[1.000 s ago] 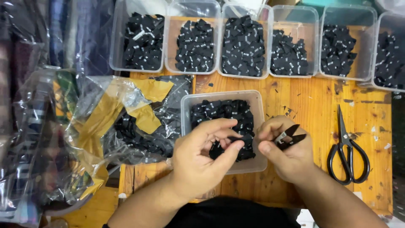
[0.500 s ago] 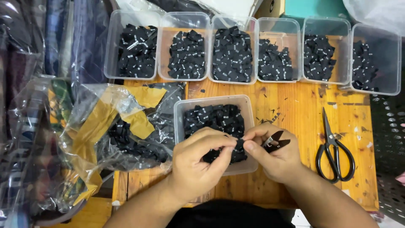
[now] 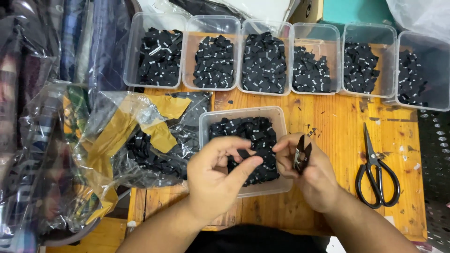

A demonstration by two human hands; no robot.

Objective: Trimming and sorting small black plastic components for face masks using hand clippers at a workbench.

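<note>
My left hand [image 3: 216, 174] pinches a small black fabric label [image 3: 243, 153] between thumb and fingers over a clear plastic tub [image 3: 205, 122] full of black labels. My right hand [image 3: 313, 171] sits beside it at the tub's right edge. It holds a small black thread snipper [image 3: 300, 153] against the palm, and its fingertips touch the same label.
A row of several clear tubs [image 3: 281, 90] of black labels lines the far edge of the wooden table [image 3: 337, 122]. Black scissors [image 3: 376, 169] lie at the right. A crumpled clear plastic bag [image 3: 136, 136] with yellow tape and more labels lies to the left, beside bagged cloth.
Both hands have stayed over the tub, working a label between them. The snipper in my right hand has turned more upright. The camera view shifted slightly.
</note>
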